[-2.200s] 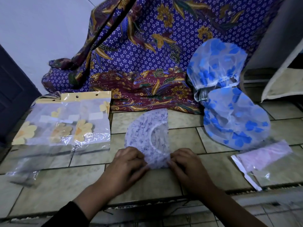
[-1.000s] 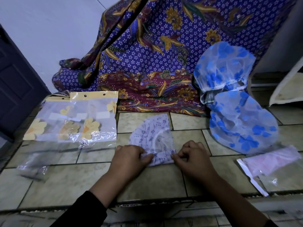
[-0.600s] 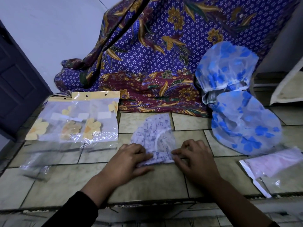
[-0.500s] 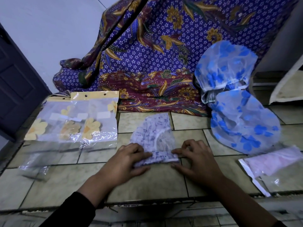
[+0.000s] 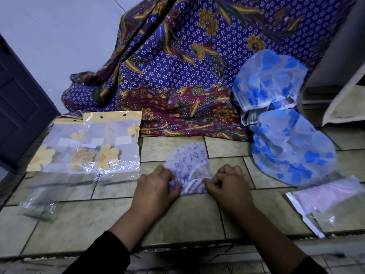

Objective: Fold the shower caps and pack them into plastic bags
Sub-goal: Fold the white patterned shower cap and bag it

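Observation:
A white shower cap with a purple music-note print (image 5: pixel 187 163) lies on the tiled floor in front of me, its near edge rolled up. My left hand (image 5: pixel 155 186) pinches the left end of that rolled edge. At the right end my right hand (image 5: pixel 230 184) pinches it with curled fingers. Two blue-flowered shower caps (image 5: pixel 290 149) lie at the right. A clear plastic bag holding a pink cap (image 5: pixel 327 194) lies at the far right.
Packed bags with yellow flower prints (image 5: pixel 88 147) lie at the left, and an empty clear bag (image 5: pixel 37 206) lies nearer me. A purple patterned cloth (image 5: pixel 187 66) hangs behind. A dark door (image 5: pixel 17 107) stands at the left. A floor ledge (image 5: pixel 177 248) runs below my wrists.
The cap's near edge has been folded and rolled away from me, so the cap is shorter. Both hands went from pressing flat to pinching the rolled edge.

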